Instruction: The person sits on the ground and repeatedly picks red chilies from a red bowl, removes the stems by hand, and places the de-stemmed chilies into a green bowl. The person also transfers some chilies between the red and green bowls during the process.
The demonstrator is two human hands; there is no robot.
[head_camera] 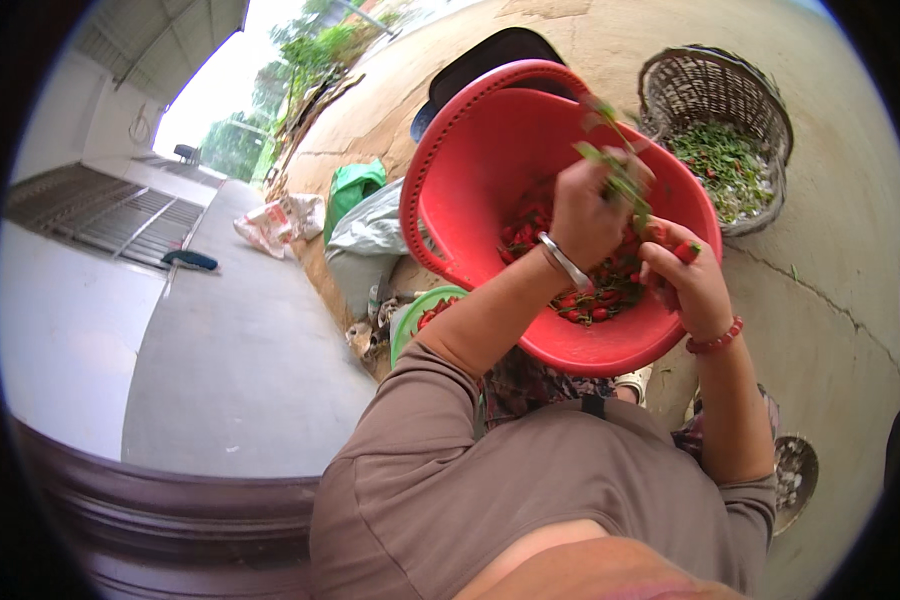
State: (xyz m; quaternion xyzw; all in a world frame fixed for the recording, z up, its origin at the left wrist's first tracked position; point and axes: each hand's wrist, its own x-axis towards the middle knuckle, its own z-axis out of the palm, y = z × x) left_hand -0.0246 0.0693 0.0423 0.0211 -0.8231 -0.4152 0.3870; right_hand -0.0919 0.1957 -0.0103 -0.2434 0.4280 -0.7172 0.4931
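Observation:
A large red plastic basin (480, 172) is tilted in front of me, over my lap, with many red chili peppers (589, 304) and some green stems in its bottom. Above them my left hand (592, 206) is closed around a leafy green chili stem (626, 184), its fingers partly blurred and turned away. To its right, near the basin's rim, my right hand (686, 277) holds red chili peppers (688, 252) between thumb and fingers. The two hands are close together. How many peppers the right palm holds is hidden.
A wicker basket (784, 127) with green leaves and trimmings stands at the upper right. Left of the red basin are a green basin (405, 330) with red peppers, a green bag (352, 187) and white sacks (281, 221). A bowl (810, 469) with pale pieces sits at lower right.

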